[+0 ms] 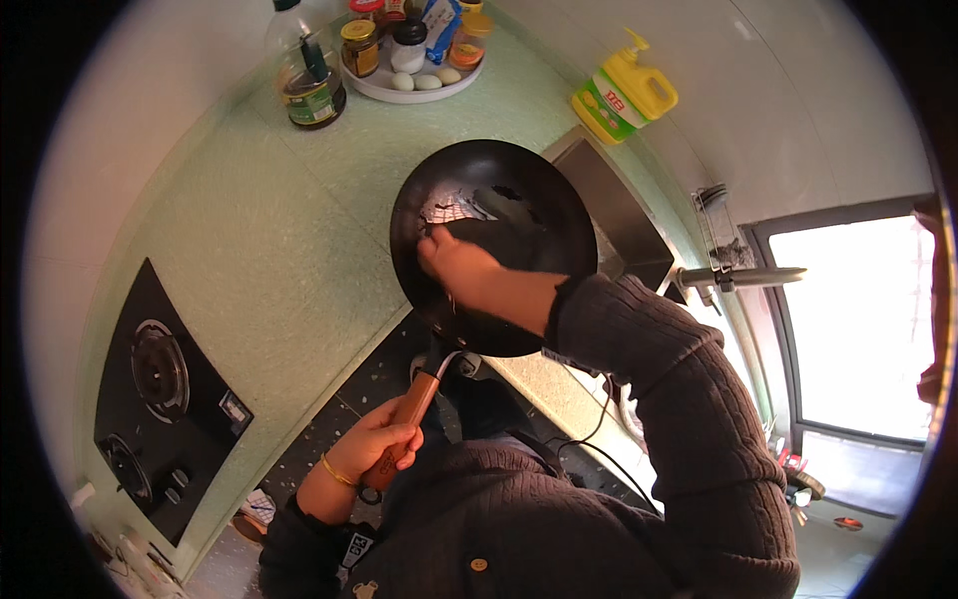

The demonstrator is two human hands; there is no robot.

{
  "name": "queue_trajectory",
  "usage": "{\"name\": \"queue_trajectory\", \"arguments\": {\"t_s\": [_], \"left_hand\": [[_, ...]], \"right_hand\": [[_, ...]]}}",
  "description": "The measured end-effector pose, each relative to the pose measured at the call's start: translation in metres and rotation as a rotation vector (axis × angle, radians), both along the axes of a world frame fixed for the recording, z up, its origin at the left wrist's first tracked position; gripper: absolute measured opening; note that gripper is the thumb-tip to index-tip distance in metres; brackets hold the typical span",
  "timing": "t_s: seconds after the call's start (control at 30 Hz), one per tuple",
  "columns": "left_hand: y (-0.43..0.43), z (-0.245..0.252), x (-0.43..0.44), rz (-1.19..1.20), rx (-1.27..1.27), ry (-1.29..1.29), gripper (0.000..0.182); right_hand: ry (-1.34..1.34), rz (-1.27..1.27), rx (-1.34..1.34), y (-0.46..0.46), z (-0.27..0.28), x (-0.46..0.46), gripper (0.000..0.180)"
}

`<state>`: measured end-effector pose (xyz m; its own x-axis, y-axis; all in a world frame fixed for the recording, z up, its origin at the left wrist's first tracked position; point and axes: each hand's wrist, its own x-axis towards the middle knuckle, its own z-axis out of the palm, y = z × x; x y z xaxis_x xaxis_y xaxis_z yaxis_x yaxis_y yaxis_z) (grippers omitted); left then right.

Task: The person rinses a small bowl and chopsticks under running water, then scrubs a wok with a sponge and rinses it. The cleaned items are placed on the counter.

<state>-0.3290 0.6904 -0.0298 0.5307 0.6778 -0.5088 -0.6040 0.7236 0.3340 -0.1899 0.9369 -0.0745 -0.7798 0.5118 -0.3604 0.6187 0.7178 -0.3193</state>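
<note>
A black wok (486,180) with wet, shiny patches inside is tilted over the counter edge and the sink corner. My left hand (382,445) grips its brown wooden handle (414,404) from the front. Inside the bowl, my right hand (456,262) lies low against the near-left part of the wok surface. Its fingers are bunched and blurred, and whether they hold something small is hidden. The right forearm crosses over the wok's right rim.
Behind the wok, a round tray (419,96) carries jars and several eggs. An oil bottle (310,97) stands beside it. A yellow detergent bottle (625,93) is near the steel sink (617,191). A faucet (741,277) juts out at right; a gas hob (161,397) lies at left.
</note>
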Motion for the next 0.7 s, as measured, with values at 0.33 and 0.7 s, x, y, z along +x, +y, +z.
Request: {"name": "queue_trajectory", "arguments": {"t_s": [0.33, 0.7], "left_hand": [[0.001, 0.006, 0.005, 0.018, 0.039, 0.111, 0.041], [0.006, 0.013, 0.008, -0.022, 0.035, 0.187, 0.052]], "right_hand": [[-0.191, -0.239, 0.207, 0.099, -0.015, 0.072, 0.029], [0.342, -0.351, -0.315, -0.077, 0.005, 0.091, 0.044]]}}
